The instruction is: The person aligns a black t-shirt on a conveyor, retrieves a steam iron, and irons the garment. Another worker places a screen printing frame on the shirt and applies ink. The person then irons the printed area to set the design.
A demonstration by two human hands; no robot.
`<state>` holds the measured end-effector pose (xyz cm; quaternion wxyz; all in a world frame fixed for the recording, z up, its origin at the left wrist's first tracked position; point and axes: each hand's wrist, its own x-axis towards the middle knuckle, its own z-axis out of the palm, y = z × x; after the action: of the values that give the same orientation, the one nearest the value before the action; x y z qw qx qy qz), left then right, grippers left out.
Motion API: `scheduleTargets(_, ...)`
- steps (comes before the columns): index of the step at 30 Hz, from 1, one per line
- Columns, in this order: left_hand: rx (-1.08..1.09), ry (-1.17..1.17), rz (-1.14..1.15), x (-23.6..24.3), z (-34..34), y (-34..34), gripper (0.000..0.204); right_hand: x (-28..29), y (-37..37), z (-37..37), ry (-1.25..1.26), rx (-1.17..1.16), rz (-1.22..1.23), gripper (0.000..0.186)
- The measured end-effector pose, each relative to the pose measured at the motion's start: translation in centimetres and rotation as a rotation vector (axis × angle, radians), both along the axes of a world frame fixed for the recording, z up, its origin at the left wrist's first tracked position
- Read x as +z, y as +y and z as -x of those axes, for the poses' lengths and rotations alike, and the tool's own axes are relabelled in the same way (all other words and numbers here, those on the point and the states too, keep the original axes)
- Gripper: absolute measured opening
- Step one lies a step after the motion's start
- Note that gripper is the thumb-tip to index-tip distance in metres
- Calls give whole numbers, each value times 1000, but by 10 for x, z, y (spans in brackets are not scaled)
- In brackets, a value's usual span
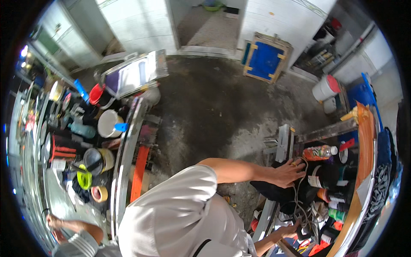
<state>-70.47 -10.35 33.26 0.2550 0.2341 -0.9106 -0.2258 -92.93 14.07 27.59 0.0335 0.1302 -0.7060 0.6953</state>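
Note:
My left hand (289,173) reaches across to the right and lies with fingers spread on a black bundle (274,188) on a cluttered shelf. A pale cord (298,192) loops past its fingertips and hangs down into a tangle. My right hand (287,231) is lower, at that tangle, its fingers curled on the cord. My pale shirt (171,214) fills the lower middle. A plastic bottle with an orange label (319,153) lies just beyond my left hand.
Another person's hand (55,222) shows at the lower left by a metal-edged bench crowded with a white cup (109,123), tins and a tape roll (99,193). Beyond the grey concrete floor (214,111) stand a blue framed panel (265,60) and a red-lidded white bucket (326,88).

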Motion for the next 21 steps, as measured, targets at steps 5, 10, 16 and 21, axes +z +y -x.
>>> scheduleTargets(5,-81,200,3,9,-14,33,38,-3,9,-20,-59,26,-153,37)
scheduleTargets(10,-139,305,-80,23,-30,39,32,38,-33,-36,181,56,-251,37)
scheduleTargets(16,-267,256,-21,8,-15,53,32,48,-34,-28,27,132,-93,35)
scheduleTargets(21,-296,258,-43,6,-13,53,31,33,-38,-26,31,79,-124,35)
